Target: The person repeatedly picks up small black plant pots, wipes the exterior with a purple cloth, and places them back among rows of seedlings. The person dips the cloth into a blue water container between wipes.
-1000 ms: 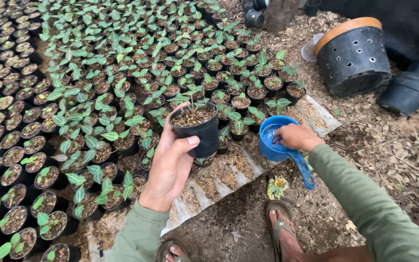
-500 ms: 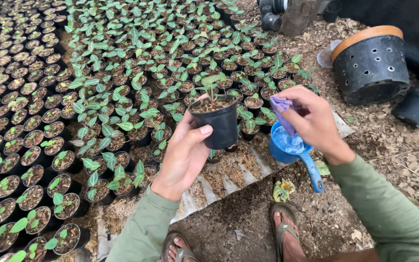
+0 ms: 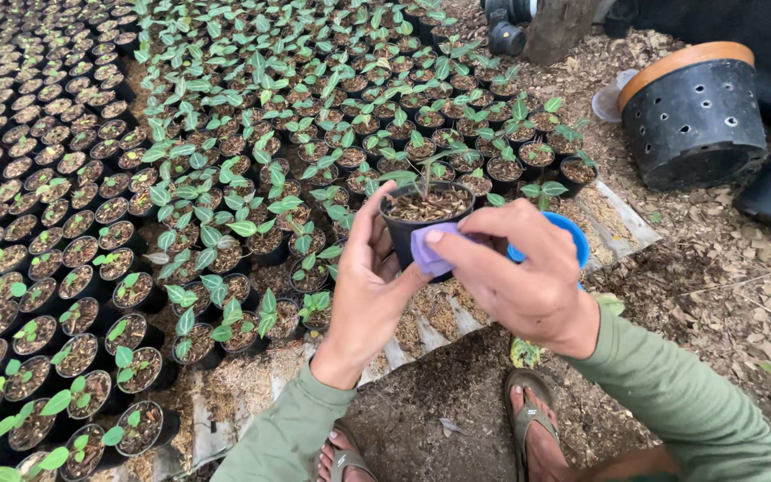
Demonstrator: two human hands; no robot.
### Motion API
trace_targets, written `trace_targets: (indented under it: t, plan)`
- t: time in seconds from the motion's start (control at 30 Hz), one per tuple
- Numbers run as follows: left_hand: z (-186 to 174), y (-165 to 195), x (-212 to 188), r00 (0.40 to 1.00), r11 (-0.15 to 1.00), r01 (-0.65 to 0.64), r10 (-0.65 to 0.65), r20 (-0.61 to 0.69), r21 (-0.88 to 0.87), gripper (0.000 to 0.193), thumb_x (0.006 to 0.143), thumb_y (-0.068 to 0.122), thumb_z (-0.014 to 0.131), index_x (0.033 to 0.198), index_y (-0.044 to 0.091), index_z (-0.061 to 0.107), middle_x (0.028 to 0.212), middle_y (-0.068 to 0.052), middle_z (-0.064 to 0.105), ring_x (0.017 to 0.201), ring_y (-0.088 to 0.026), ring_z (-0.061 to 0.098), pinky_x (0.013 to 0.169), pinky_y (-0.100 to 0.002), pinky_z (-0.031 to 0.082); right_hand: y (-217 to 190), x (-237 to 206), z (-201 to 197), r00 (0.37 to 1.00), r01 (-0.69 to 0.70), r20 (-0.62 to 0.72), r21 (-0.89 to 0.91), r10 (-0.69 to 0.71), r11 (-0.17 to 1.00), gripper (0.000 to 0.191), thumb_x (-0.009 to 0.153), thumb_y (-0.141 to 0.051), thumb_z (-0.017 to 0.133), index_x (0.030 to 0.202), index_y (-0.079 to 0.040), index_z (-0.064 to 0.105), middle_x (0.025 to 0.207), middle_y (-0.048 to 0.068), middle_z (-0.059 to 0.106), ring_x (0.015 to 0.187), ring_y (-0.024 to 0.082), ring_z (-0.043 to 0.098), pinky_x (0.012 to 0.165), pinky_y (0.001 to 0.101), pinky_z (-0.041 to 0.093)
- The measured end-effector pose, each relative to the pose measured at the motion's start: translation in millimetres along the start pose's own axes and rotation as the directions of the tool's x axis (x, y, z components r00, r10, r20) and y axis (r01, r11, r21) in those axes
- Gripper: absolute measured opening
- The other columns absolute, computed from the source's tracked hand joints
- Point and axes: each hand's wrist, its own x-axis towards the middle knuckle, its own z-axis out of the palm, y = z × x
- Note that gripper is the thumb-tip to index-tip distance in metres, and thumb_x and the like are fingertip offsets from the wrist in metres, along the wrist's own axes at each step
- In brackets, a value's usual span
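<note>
My left hand [image 3: 369, 284] grips a small black pot [image 3: 422, 217] filled with brown chips, with a thin green shoot standing in it. My right hand [image 3: 523, 272] presses a small purple tag [image 3: 431, 251] against the pot's front wall with thumb and fingers. The same hand also carries a blue scoop [image 3: 565, 234], which shows behind the knuckles. The pot is held up above the near edge of a large bed of potted seedlings [image 3: 252, 170]. Both arms wear green sleeves.
Rows of small black pots [image 3: 64, 268] with green seedlings cover the ground to the left and ahead. A large perforated black pot with an orange rim [image 3: 696, 114] lies at the upper right. My sandalled feet [image 3: 528, 428] rest on bare soil and wood chips.
My right hand has swung left from beside the pot onto its front, bringing the purple tag against the wall. My left hand still holds the pot, now raised a little higher.
</note>
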Motion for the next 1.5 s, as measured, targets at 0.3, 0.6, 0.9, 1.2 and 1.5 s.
trace_targets:
  t: [0.3,0.6,0.9,1.2,1.5]
  plan:
    - [-2.0,-4.2,-0.1,0.998,0.996,-0.049,0.053,-0.043,0.077,0.087,0.086,-0.005,0.077,0.159,0.004,0.031,0.135,-0.009,0.056,0.121,-0.015,0.060,0.108,-0.032,0.052,0.2,-0.3,5.2,1.000,-0.007,-0.025,-0.004,0.007,1.000,0.035,0.078,0.009,0.080,0.110,-0.005,0.077,0.101,0.010,0.064,0.079,0.023,0.063,0.066,0.0333,0.049]
    - [-16.1,9.6,-0.1,0.999,0.993,0.041,-0.043,-0.015,-0.108,0.084,0.087,-0.003,0.076,0.160,0.004,0.035,0.132,-0.012,0.064,0.118,-0.018,0.065,0.104,-0.034,0.055,10.1,-1.9,6.5,0.997,-0.066,-0.038,0.154,0.073,0.986,0.037,0.082,0.012,0.077,0.110,-0.012,0.076,0.102,0.006,0.063,0.084,0.022,0.064,0.065,0.0310,0.050]
    - [-36.8,7.9,5.1,0.998,0.962,0.007,0.012,0.065,-0.272,0.075,0.094,0.006,0.077,0.159,-0.003,0.040,0.138,-0.012,0.063,0.126,-0.018,0.063,0.113,-0.035,0.049,12.5,2.5,-13.8,0.974,-0.224,0.079,0.283,0.211,0.933,0.029,0.086,0.007,0.082,0.110,-0.009,0.076,0.105,0.007,0.064,0.083,0.017,0.068,0.070,0.0287,0.054]
    - [-40.1,7.8,6.1,0.996,0.925,0.060,-0.033,0.077,-0.376,0.074,0.098,0.007,0.071,0.162,-0.002,0.034,0.143,-0.012,0.060,0.131,-0.020,0.058,0.117,-0.039,0.046,19.0,6.1,-9.1,0.961,-0.052,0.275,0.315,-0.038,0.948,0.027,0.080,0.005,0.080,0.104,-0.007,0.080,0.100,0.008,0.068,0.078,0.017,0.067,0.064,0.0303,0.052]
    - [-40.5,2.2,2.9,0.979,0.854,0.188,-0.123,0.163,-0.485,0.050,0.102,0.008,0.063,0.147,-0.002,0.045,0.134,-0.014,0.061,0.126,-0.024,0.062,0.113,-0.044,0.049,18.5,-2.0,1.5,0.960,-0.274,0.027,0.302,0.280,0.913,0.025,0.088,0.007,0.082,0.109,-0.007,0.076,0.106,0.007,0.066,0.086,0.014,0.066,0.068,0.0232,0.051]
